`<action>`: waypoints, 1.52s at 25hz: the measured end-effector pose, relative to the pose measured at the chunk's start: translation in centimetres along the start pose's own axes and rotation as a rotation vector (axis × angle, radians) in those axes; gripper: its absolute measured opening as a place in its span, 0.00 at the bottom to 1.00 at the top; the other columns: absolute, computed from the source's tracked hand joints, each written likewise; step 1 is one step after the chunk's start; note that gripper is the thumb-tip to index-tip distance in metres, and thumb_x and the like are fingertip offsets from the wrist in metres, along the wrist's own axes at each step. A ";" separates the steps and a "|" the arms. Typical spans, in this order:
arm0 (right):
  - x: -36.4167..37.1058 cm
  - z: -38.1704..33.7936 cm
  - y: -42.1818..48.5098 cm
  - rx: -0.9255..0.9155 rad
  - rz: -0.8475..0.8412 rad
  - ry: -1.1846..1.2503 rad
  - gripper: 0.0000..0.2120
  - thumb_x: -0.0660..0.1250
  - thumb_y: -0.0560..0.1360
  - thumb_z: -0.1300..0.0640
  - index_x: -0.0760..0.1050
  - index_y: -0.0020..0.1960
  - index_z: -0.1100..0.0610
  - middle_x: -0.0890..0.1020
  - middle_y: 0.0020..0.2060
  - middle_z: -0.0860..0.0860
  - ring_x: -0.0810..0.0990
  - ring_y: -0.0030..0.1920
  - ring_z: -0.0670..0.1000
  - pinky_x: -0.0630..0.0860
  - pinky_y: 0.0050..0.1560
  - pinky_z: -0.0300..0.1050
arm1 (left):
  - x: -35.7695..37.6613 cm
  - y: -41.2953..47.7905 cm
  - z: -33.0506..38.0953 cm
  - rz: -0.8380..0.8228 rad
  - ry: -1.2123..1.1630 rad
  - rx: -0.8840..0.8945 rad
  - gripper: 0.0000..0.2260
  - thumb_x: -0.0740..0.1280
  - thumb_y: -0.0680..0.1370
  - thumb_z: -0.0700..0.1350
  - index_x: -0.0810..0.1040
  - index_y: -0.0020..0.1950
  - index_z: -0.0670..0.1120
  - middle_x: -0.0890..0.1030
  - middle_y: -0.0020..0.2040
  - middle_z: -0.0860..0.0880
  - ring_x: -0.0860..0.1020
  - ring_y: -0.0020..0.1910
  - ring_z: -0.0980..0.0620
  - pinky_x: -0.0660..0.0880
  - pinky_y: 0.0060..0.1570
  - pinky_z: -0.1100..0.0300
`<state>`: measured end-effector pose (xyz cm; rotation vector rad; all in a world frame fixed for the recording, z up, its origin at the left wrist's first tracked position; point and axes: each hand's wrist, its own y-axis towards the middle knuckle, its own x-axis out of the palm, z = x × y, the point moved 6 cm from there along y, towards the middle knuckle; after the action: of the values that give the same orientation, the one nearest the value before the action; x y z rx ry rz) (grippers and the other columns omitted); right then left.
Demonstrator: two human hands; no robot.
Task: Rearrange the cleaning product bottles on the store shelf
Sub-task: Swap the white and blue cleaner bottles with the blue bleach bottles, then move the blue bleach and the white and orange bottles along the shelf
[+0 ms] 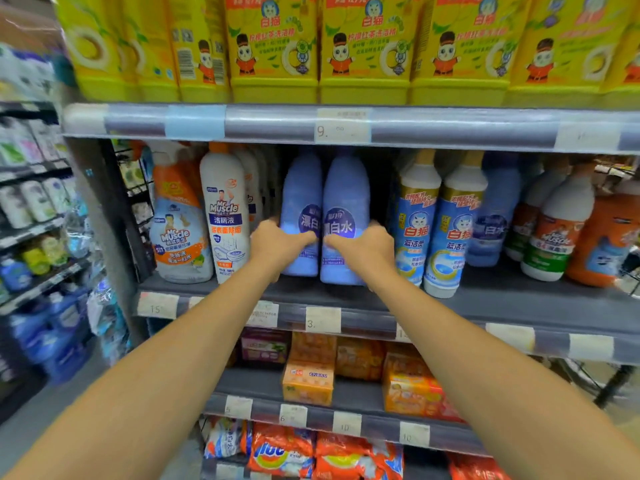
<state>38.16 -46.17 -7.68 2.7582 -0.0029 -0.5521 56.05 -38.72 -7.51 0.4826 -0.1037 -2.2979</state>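
Two blue bleach bottles stand side by side at the front of the middle shelf (502,296). My left hand (277,245) grips the left blue bottle (300,188) around its lower body. My right hand (363,249) grips the right blue bottle (346,192) the same way. Both bottles are upright and touch each other. To their left stand a white Mr Muscle bottle (225,209) and an orange spray bottle (176,220). To their right stand two white-and-blue toilet cleaner bottles (436,220).
Yellow dish soap jugs (363,46) fill the shelf above. More blue, white and orange bottles (554,230) sit at the right. Orange soap boxes (308,379) and detergent bags (284,452) lie on lower shelves. Another rack (34,220) stands at the left.
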 end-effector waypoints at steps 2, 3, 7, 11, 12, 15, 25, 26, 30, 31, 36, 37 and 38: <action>-1.5 0.4 -2.0 0.018 -0.061 0.009 0.24 0.78 0.58 0.42 0.72 0.45 0.53 0.76 0.35 0.43 0.73 0.31 0.40 0.64 0.25 0.35 | -0.5 -2.6 -0.3 -0.035 -0.040 -0.015 0.19 0.77 0.58 0.50 0.80 0.45 0.46 0.85 0.44 0.45 0.83 0.41 0.47 0.82 0.41 0.50; -2.1 0.6 -2.9 0.017 -0.101 0.034 0.24 0.78 0.58 0.43 0.73 0.46 0.53 0.77 0.35 0.43 0.74 0.33 0.41 0.67 0.26 0.37 | -0.7 -3.9 -0.4 -0.042 -0.067 -0.018 0.15 0.78 0.59 0.48 0.80 0.43 0.48 0.85 0.43 0.46 0.83 0.38 0.50 0.81 0.37 0.54; -6.7 1.9 -7.2 -0.021 -0.235 0.159 0.16 0.79 0.59 0.47 0.79 0.42 0.51 0.83 0.37 0.44 0.82 0.36 0.41 0.77 0.33 0.38 | -1.0 -10.2 0.0 -0.073 -0.144 -0.005 0.12 0.79 0.62 0.43 0.79 0.40 0.52 0.84 0.38 0.55 0.81 0.30 0.61 0.75 0.26 0.66; -12.8 4.0 -11.0 -0.047 -0.303 0.290 0.14 0.80 0.60 0.53 0.80 0.43 0.50 0.86 0.39 0.46 0.84 0.39 0.45 0.82 0.39 0.44 | 0.6 -16.4 0.6 -0.179 -0.236 -0.021 0.18 0.79 0.60 0.43 0.81 0.48 0.49 0.86 0.42 0.51 0.85 0.37 0.54 0.79 0.32 0.60; -14.4 4.6 -11.7 -0.048 -0.316 0.322 0.15 0.80 0.60 0.54 0.81 0.44 0.51 0.86 0.40 0.46 0.85 0.40 0.46 0.82 0.40 0.44 | 1.2 -17.8 0.9 -0.207 -0.257 -0.026 0.19 0.79 0.60 0.43 0.81 0.49 0.48 0.86 0.42 0.51 0.85 0.38 0.53 0.80 0.32 0.59; -19.8 6.5 -13.6 -0.024 -0.343 0.376 0.21 0.81 0.60 0.56 0.80 0.50 0.54 0.86 0.44 0.49 0.85 0.43 0.49 0.83 0.41 0.46 | 3.9 -21.9 2.1 -0.293 -0.317 -0.060 0.18 0.79 0.62 0.40 0.80 0.50 0.46 0.87 0.41 0.50 0.85 0.39 0.51 0.80 0.32 0.57; -30.5 12.2 -14.5 0.083 -0.312 0.488 0.22 0.79 0.64 0.51 0.77 0.55 0.52 0.86 0.46 0.50 0.86 0.43 0.52 0.81 0.37 0.47 | 12.6 -29.0 4.9 -0.525 -0.470 -0.108 0.13 0.76 0.67 0.37 0.80 0.50 0.44 0.87 0.43 0.48 0.85 0.40 0.49 0.80 0.33 0.57; -30.9 12.4 -14.1 0.084 -0.318 0.501 0.22 0.79 0.64 0.51 0.77 0.55 0.53 0.86 0.46 0.50 0.86 0.44 0.52 0.81 0.37 0.47 | 13.1 -28.9 5.1 -0.530 -0.485 -0.109 0.13 0.76 0.68 0.37 0.80 0.50 0.44 0.87 0.43 0.47 0.85 0.40 0.48 0.80 0.33 0.56; -31.5 13.2 -11.3 0.115 -0.332 0.582 0.22 0.78 0.65 0.54 0.77 0.56 0.55 0.87 0.45 0.52 0.86 0.43 0.54 0.81 0.36 0.46 | 14.3 -27.9 5.9 -0.546 -0.520 -0.102 0.12 0.75 0.68 0.36 0.80 0.50 0.45 0.87 0.43 0.47 0.85 0.40 0.48 0.80 0.33 0.56; -31.5 13.4 -10.3 0.125 -0.338 0.589 0.22 0.78 0.65 0.54 0.77 0.56 0.55 0.87 0.45 0.52 0.86 0.43 0.54 0.81 0.36 0.47 | 14.7 -27.5 6.1 -0.552 -0.515 -0.099 0.12 0.74 0.68 0.35 0.80 0.49 0.44 0.87 0.43 0.47 0.85 0.40 0.48 0.80 0.33 0.56; -29.9 14.0 -4.8 0.127 -0.305 0.548 0.19 0.79 0.65 0.55 0.80 0.53 0.60 0.87 0.44 0.54 0.86 0.43 0.55 0.82 0.40 0.51 | 17.1 -25.2 6.6 -0.588 -0.513 -0.100 0.13 0.74 0.68 0.35 0.80 0.50 0.43 0.87 0.43 0.46 0.85 0.41 0.47 0.81 0.34 0.54; -29.6 14.1 -3.6 0.120 -0.297 0.535 0.19 0.79 0.64 0.56 0.80 0.52 0.59 0.87 0.44 0.53 0.86 0.43 0.54 0.82 0.39 0.50 | 17.4 -24.8 6.6 -0.601 -0.513 -0.090 0.14 0.74 0.68 0.35 0.79 0.51 0.43 0.87 0.44 0.46 0.85 0.41 0.47 0.81 0.34 0.54; -29.2 14.2 -2.3 0.110 -0.293 0.522 0.19 0.80 0.64 0.56 0.81 0.52 0.59 0.87 0.43 0.53 0.86 0.42 0.53 0.82 0.37 0.48 | 17.8 -24.4 6.6 -0.612 -0.519 -0.079 0.15 0.75 0.67 0.36 0.79 0.52 0.43 0.87 0.44 0.46 0.85 0.42 0.47 0.81 0.35 0.54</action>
<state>5.71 -46.56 -9.83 2.9432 0.5095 0.1215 25.80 -34.79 -12.32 -0.1671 -0.1306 -2.9681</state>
